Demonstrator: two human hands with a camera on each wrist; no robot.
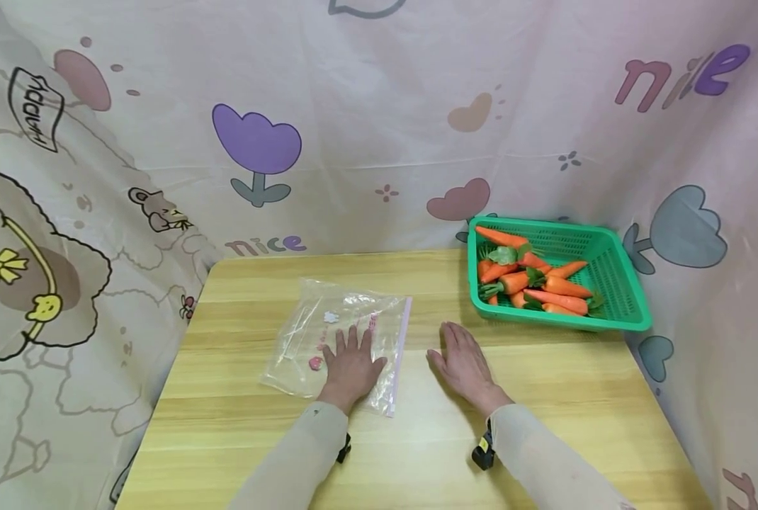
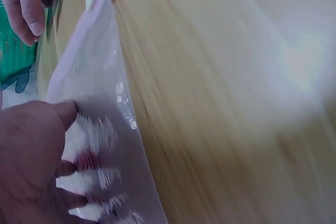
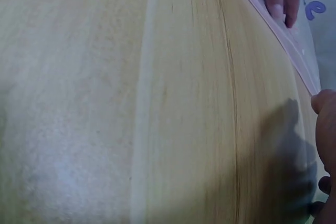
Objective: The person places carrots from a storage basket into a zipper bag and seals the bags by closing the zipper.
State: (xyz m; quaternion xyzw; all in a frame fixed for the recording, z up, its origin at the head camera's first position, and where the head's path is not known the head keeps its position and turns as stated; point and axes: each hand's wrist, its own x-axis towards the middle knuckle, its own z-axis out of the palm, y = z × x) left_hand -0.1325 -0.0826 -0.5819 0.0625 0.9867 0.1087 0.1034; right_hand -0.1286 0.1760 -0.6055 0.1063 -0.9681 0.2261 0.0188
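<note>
1. The left hand (image 1: pixel 351 365) lies with its fingers spread on the clear bag (image 1: pixel 296 340), pinching nothing. The right hand (image 1: pixel 465 365) is just beside the bag, holding nothing.
2. The bag lies flat on the table (image 1: pixel 226 425). It looks thin and slippery, so a hard push could crumple it or make it slide.
3. The green basket (image 1: pixel 637 304) of carrots (image 1: pixel 567 287) is near the right hand (a big swing might bump it).
4. The bag's pink letters (image 1: pixel 372 322) are too small to read. The curtain (image 1: pixel 353 106) says "nice". No brand can be read.
</note>
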